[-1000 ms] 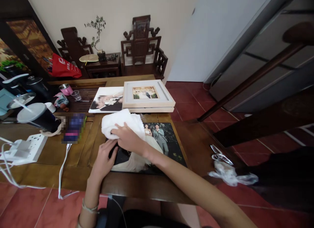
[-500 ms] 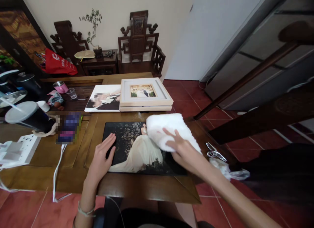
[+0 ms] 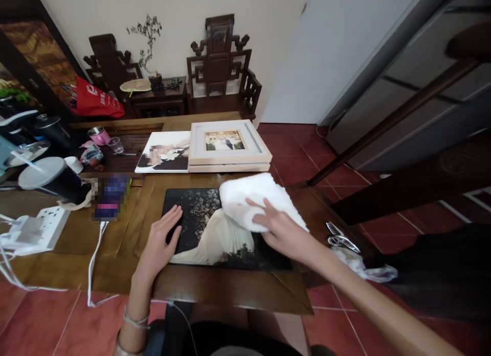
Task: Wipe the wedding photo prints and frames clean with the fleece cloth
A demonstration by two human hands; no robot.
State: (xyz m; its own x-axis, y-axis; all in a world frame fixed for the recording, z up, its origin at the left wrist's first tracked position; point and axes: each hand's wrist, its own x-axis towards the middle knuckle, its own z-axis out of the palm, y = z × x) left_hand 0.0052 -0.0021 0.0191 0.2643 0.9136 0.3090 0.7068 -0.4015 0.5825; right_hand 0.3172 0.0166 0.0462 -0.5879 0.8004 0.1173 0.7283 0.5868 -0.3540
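Observation:
A dark photo panel (image 3: 192,228) lies flat on the wooden table, printed with a figure in a long pale gown. My left hand (image 3: 159,241) rests on its left edge, fingers stretched out and holding nothing. Over the panel's upper right part, my right hand (image 3: 278,228) presses on a folded white towel (image 3: 245,192) and has hold of it, some fingers spread over the cloth. The towel hides the upper part of the pictured figure and the panel's top right corner.
Behind the panel are stacked light wood frames (image 3: 195,141) and a white-edged photo print (image 3: 166,164). Scissors (image 3: 342,239) and a crumpled plastic bag (image 3: 355,261) lie right. Leftward are a phone (image 3: 111,197) on a cable, a lidded cup (image 3: 57,184) and a power strip (image 3: 49,225).
My right hand has slid the white towel a little to the left across the panel, now covering the pictured figure's upper part. My left hand stays at the panel's left edge.

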